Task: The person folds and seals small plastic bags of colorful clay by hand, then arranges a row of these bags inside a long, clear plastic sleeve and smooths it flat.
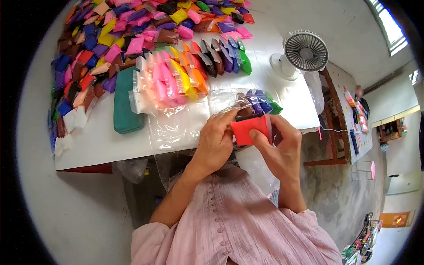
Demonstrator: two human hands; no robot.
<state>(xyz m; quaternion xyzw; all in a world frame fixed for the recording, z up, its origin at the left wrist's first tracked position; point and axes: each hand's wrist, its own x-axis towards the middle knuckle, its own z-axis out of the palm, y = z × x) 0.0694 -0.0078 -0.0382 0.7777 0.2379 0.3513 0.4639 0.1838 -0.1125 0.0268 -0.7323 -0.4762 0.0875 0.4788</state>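
My right hand (282, 148) grips a small, soft red packet (246, 131), its thumb pressed on the front face. Curled at the packet's left edge is my left hand (215, 139), its fingertips partly hidden by the stack. Behind the red one, a black packet (250, 117), a brown packet (244, 104), purple and blue packets (261, 102) and a green packet (274, 105) stand close together. A clear plastic bag (170, 130) spreads over the table edge, left of my hands. Beyond it, several upright packets in pink (164, 84), yellow, orange and other colours form a row.
A big heap of coloured packets (128, 28) covers the far left of the white table (99, 148). A dark green case (127, 104) lies beside the row. A white fan (306, 51) stands at the right. Another person (363, 104) is at a farther table.
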